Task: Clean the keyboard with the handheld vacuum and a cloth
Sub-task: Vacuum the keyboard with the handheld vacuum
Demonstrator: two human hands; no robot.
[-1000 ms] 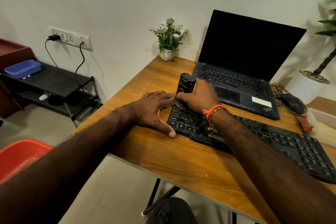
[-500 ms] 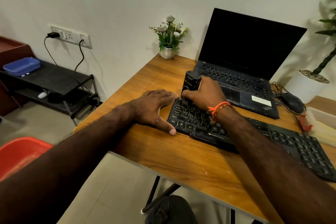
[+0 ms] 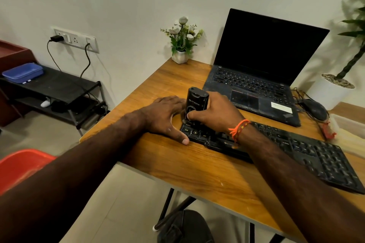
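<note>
A long black keyboard (image 3: 308,152) lies slantwise on the wooden table (image 3: 197,167). My right hand (image 3: 215,112) grips a small black handheld vacuum (image 3: 196,102), held upright with its nozzle down on the keyboard's left end. An orange thread band is on that wrist. My left hand (image 3: 165,116) lies flat on the table against the keyboard's left edge, fingers spread, thumb at the near corner. No cloth is in view.
An open black laptop (image 3: 262,69) stands behind the keyboard, a black mouse (image 3: 316,111) to its right. A small flower pot (image 3: 180,55) sits at the table's far corner. A black rack with a blue tray (image 3: 22,73) and a red chair (image 3: 21,165) are at the left.
My right hand has drawn the vacuum back toward me, from the keyboard's far left corner onto its lower-left keys. The left hand has stayed put.
</note>
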